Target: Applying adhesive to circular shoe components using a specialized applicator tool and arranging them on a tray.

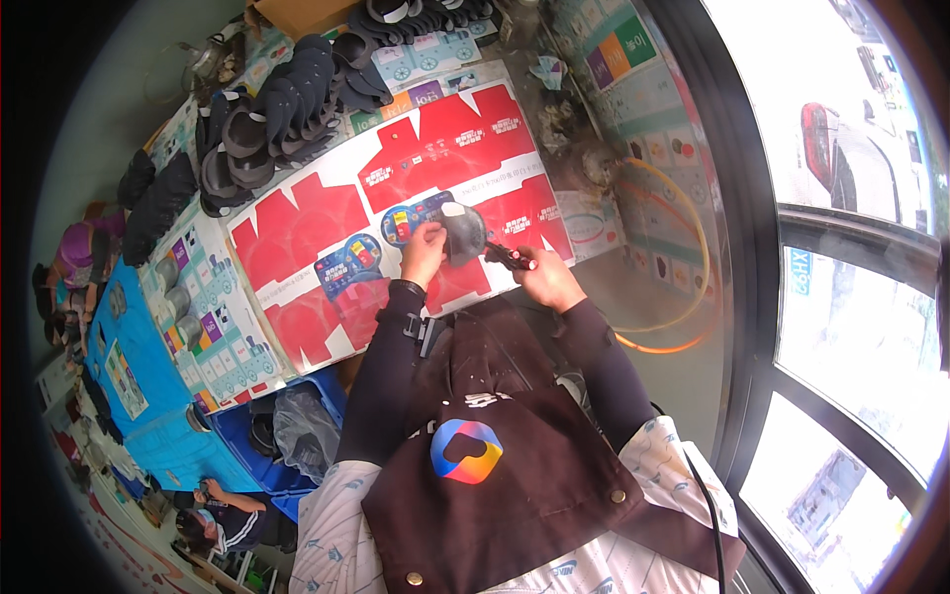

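Two bare hands at work above a red-printed sheet (297, 228), the landmark for all places given here. The sheet lies on the worktop (216, 342). The left hand (424, 255), over the sheet's near half, has its fingers pinching the left edge of a dark grey rounded piece (463, 235); the piece is held above the middle of the sheet, a pale patch showing near its top. The right hand (549, 279), at the sheet's near right edge, has its fingers closed around a red-and-black hand tool (510, 257). The tool's front end points toward the piece's right side; whether they touch, and whether its jaws are parted, cannot be told.

Good handling would probably call for a firm pinch well away from the tool, the piece kept from twisting, the tool brought squarely to the rim, and only light pressure, since the wall looks thin.

Surroundings: a stack of dark curved pieces (297, 89) beyond the sheet's far left edge; translucent grey cups (178, 302) left of the sheet; a yellow-orange hose (705, 252) looping to its right.
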Available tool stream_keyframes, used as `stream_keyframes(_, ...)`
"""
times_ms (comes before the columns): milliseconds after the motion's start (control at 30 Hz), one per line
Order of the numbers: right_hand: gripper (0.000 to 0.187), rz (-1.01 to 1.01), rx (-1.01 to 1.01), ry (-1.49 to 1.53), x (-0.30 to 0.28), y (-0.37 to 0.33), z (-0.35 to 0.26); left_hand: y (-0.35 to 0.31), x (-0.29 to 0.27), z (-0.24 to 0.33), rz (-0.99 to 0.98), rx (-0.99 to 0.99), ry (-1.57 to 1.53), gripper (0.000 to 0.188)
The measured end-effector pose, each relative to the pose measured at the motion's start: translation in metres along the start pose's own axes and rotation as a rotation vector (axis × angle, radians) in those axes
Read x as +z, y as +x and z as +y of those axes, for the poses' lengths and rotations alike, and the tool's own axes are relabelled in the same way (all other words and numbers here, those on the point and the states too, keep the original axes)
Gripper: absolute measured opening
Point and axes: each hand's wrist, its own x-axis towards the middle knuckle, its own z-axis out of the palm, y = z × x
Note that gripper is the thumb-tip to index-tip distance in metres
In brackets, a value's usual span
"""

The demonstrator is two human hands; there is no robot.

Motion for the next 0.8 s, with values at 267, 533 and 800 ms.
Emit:
stream_keyframes(267, 0.027, -0.096, -0.044, 0.021, -0.004, 0.009, -0.026, 0.010, -0.012, -0.017, 0.014, -0.114, -0.181, 0.031)
stream_keyframes(533, 0.023, -0.108, -0.086, 0.013, -0.001, 0.012, -0.006, 0.005, -0.011, -0.010, 0.007, -0.118, -0.147, 0.031)
stream_keyframes(800, 0.028, -0.112, -0.028, 0.097, 0.010, 0.005, 0.000, 0.007, -0.012, -0.015, 0.034, -0.098, -0.139, 0.031)
